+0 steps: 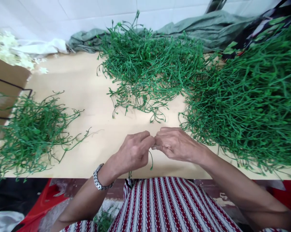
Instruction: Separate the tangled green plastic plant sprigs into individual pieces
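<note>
The left hand (134, 151) and right hand (173, 143) met above the table (82, 83), fingers (145, 141) curled. Forearms (222, 170) slanted in across its near edge.

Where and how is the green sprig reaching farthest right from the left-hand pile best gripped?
Probably pinch the sprig near its free right-hand end, coming from the right: there its thin stem stands apart over the tabletop, while its other end runs into the tangled left-hand pile.

Bright, diffuse light leaves faint shadows on the table (87, 77), edges seeming stretched and soft.
</note>
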Demonstrator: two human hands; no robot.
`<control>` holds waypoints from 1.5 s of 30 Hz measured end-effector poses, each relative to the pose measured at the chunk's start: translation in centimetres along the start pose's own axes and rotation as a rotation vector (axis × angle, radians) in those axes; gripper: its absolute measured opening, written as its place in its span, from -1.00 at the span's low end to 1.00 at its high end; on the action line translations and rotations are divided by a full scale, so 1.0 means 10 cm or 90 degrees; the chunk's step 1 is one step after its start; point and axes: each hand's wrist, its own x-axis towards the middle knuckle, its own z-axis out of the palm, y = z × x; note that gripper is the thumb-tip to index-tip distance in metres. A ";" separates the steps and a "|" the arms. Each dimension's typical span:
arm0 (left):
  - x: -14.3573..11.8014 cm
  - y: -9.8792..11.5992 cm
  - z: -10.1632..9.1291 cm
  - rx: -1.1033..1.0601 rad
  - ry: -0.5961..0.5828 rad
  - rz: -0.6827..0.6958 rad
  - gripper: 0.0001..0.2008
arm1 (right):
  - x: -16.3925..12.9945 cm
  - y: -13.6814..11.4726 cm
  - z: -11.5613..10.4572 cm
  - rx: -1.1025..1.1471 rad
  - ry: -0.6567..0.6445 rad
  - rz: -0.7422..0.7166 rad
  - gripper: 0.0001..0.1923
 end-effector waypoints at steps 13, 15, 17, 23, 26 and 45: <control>0.06 -0.08 0.16 -0.726 0.206 -0.387 -0.94 | 0.05 -0.05 0.18 0.458 0.196 0.245 -0.70; 0.09 -0.04 0.18 -0.705 0.252 -0.410 -0.96 | 0.08 -0.12 0.27 0.531 0.143 0.259 -0.67; 0.11 -0.01 0.19 -0.682 0.281 -0.429 -0.96 | 0.09 -0.18 0.35 0.564 0.108 0.276 -0.67; 0.10 -0.02 0.23 -0.749 0.334 -0.456 -0.94 | 0.05 -0.23 0.36 0.349 0.095 0.266 -0.78; 0.10 -0.01 0.22 -0.758 0.343 -0.448 -0.92 | 0.03 -0.24 0.34 0.159 0.081 0.277 -0.73; 0.26 -0.08 0.10 -1.098 0.377 -0.555 -0.84 | 0.07 -0.32 0.54 -0.018 0.304 0.012 -0.62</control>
